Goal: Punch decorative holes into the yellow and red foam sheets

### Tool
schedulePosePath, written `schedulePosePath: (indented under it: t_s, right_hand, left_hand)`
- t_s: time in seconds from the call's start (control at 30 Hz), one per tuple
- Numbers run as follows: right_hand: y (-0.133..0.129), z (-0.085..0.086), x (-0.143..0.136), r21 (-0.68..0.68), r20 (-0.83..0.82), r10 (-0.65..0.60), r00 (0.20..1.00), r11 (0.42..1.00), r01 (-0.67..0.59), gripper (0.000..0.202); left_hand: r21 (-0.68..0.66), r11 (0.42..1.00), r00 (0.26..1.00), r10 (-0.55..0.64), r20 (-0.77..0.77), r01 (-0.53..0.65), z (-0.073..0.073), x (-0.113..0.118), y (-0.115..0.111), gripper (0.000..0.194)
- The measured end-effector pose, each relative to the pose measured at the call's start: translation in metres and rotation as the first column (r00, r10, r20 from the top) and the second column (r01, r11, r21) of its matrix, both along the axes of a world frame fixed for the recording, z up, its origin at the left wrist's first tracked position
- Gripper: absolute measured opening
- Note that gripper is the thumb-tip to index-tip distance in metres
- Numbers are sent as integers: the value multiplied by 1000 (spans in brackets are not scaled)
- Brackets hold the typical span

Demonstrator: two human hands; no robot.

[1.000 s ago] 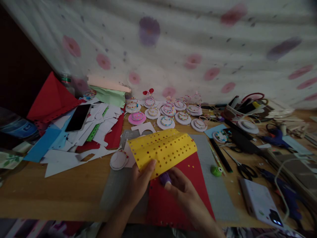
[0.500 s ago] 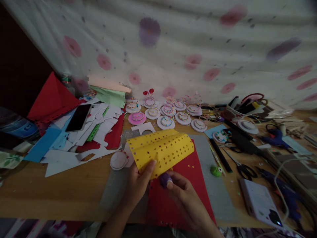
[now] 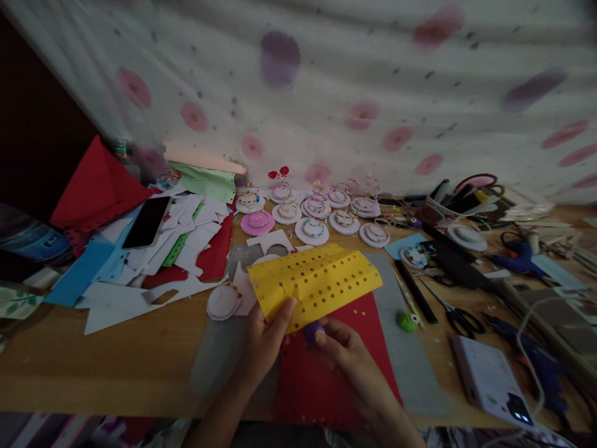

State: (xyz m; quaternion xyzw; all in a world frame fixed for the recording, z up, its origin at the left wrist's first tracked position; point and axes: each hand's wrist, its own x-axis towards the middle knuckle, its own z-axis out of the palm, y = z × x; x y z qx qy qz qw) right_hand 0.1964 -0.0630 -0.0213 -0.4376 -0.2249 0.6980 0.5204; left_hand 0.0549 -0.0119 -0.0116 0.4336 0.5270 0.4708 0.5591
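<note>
A yellow sheet with rows of star-shaped holes is raised over the middle of the work area. My left hand pinches its lower left part, thumb on top. In my right hand is a small purple punch, held at the sheet's lower edge and partly hidden by it. Beneath both hands a red sheet lies on a grey mat, with a few tiny yellow stars on the red near the yellow sheet.
White discs with beaded rings stand behind. Paper scraps and a phone are at left. Scissors, a green punch, glue guns and a white device lie at right.
The yellow sheet has shifted slightly to the right and turned a little. The purple punch now shows less, more of it being under the sheet's edge.
</note>
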Motion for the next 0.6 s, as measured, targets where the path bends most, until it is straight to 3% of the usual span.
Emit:
schedulePosePath:
  t_s: [0.27, 0.6]
  right_hand:
    - [7, -5, 5, 49, 105, -26, 994, 999, 21, 26]
    - [10, -2, 11, 63, 216, -42, 975, 998, 28, 25]
  left_hand:
    - [58, 998, 995, 45, -88, -40, -5, 7, 2, 31]
    - [93, 995, 999, 30, -35, -27, -7, 14, 2, 30]
